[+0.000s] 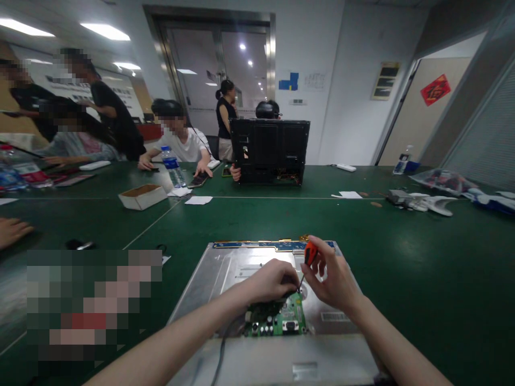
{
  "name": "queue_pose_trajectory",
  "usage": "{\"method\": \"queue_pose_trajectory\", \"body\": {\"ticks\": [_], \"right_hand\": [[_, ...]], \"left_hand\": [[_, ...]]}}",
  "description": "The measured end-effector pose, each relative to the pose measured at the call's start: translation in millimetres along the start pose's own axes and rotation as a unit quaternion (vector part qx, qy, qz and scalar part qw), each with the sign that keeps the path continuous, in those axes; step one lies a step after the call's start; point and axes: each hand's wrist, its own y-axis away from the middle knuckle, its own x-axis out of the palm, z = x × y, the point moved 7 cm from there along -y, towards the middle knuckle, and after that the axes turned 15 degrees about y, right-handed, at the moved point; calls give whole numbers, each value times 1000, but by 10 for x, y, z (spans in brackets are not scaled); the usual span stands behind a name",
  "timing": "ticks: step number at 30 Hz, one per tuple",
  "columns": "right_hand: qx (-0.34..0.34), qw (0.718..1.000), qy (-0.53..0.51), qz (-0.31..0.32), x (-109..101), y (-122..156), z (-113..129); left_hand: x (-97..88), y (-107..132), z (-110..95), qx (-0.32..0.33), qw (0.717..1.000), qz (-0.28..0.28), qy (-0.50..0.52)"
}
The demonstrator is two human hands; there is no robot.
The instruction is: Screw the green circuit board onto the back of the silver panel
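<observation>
1. Two bare hands meet over a silver panel (pixel 197 305) lying flat on the green desk (pixel 410 300); the panel's near end runs out of view.
2. Right hand (pixel 338 279): thumb and fingers pinch the handle of an orange-and-black screwdriver (pixel 309 256).
3. Screwdriver: long axis steep, slanting from the handle down and leftward to the far right corner of a green circuit board (pixel 281 316). Tip partly lost beside the left fingertips; cannot tell whether it sits in a screw.
4. Circuit board: on the panel, about midway between its left and right edges; under the left hand (pixel 273 280), and nearward and left of the right hand.
5. Left hand: reaches in over the panel's left edge, fingers bent and close together beside the shaft. Cannot tell whether they pinch anything.
6. Nearness: left fingertips closer to the tip; right hand higher, at the handle end.
7. Surroundings: blue strip (pixel 261 246) along the panel's far edge; dark cable (pixel 221 354) towards its near edge; black casing (pixel 270 147) upright near the desk's far edge, another person's hand (pixel 235 172) at its left side.
</observation>
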Motion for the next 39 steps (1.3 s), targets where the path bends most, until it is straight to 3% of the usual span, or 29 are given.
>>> {"method": "queue_pose_trajectory", "body": {"ticks": [39], "right_hand": [[7, 1000, -3, 7, 0, -18, -13]], "left_hand": [[-20, 13, -24, 10, 1000, -2, -17]]}}
